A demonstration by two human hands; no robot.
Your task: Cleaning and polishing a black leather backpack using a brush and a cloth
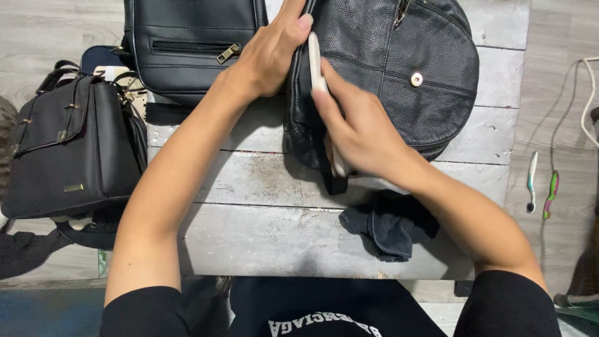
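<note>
A black pebbled-leather bag (405,75) with a round metal snap lies on a whitewashed wooden table (262,231). My left hand (268,56) grips its left edge near the top. My right hand (359,134) holds a thin white flat tool (316,62) pressed along the bag's left side. A dark folded cloth (387,231) lies on the table just below my right wrist.
Another black bag with a zip pocket (187,43) sits at the table's far left. A black satchel with metal clasps (68,146) rests to the left. Two toothbrushes (541,187) and a white cord (586,100) lie on the floor to the right.
</note>
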